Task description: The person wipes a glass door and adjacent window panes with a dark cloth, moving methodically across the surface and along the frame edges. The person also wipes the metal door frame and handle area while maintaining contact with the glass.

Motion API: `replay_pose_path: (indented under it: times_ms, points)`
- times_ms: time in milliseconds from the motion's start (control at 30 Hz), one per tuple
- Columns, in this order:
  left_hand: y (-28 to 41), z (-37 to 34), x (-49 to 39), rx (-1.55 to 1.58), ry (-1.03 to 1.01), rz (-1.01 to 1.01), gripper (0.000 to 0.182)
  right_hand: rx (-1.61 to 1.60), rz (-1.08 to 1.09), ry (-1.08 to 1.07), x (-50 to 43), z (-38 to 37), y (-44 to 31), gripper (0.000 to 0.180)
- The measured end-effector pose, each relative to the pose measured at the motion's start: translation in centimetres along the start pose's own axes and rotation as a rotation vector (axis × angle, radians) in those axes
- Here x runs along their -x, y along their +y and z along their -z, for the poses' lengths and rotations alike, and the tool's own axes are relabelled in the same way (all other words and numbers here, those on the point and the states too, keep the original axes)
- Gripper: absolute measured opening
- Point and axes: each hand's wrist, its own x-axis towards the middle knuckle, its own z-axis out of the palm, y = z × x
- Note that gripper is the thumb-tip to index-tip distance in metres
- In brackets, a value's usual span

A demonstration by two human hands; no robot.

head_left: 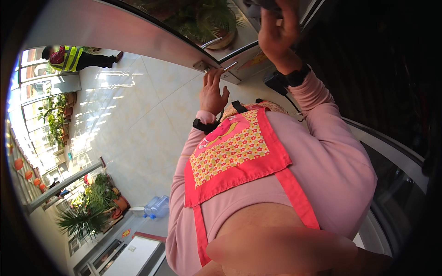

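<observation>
My right hand (279,38) is raised at the top, its fingers closed around a grey cloth (261,7) against or close to the door's glass pane (247,26). My left hand (213,93) reaches up to the edge of the metal-framed door (162,38), fingertips at the lock plate near the lever handle (230,66). Whether those fingers grip the door edge or only rest on it cannot be told. A second handle shape (211,42) shows in the glass, perhaps a reflection. I wear a pink and red apron (238,148) with a flowered panel, and black bands on both wrists.
A person (70,58) in a yellow reflective vest stands far off at the upper left. Potted plants (100,193) line the windows, and one (214,20) shows in the glass. Clear plastic water bottles (157,207) lie on the tiled floor (148,114). A white cabinet-like surface (138,253) is at lower left.
</observation>
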Motion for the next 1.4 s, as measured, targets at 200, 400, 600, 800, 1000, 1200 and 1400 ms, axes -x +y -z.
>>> replay_pose_path:
  times_ms: [200,400,600,800,1000,1200,1400]
  points:
    - [-0.2,0.1,0.2,0.000,0.008,-0.019,0.067,0.145,0.338,-0.641,3.2,-6.1,-0.2,0.059]
    - [-0.9,-1.2,0.3,-0.009,0.074,-0.035,0.068,0.112,0.195,-0.966,10.5,-3.2,3.1,0.056]
    - [-1.4,-1.3,0.4,0.013,0.063,0.009,0.069,-0.018,-0.494,-0.939,15.0,0.8,3.7,0.039]
    - [-0.1,-0.3,-0.3,-0.087,0.181,-0.088,0.060,-0.553,-1.176,-0.101,10.7,3.0,1.9,0.038]
    - [3.0,1.6,-2.0,0.248,0.161,0.010,0.057,-0.972,-1.421,0.017,5.2,3.1,-2.2,0.037]
    - [3.4,2.0,-3.0,0.611,-0.097,0.031,0.033,-0.903,-1.310,-0.216,4.7,3.0,-3.9,0.036]
    - [0.4,1.9,-2.8,1.022,-0.049,0.214,0.029,-0.471,-1.323,-0.164,7.0,6.7,0.0,0.026]
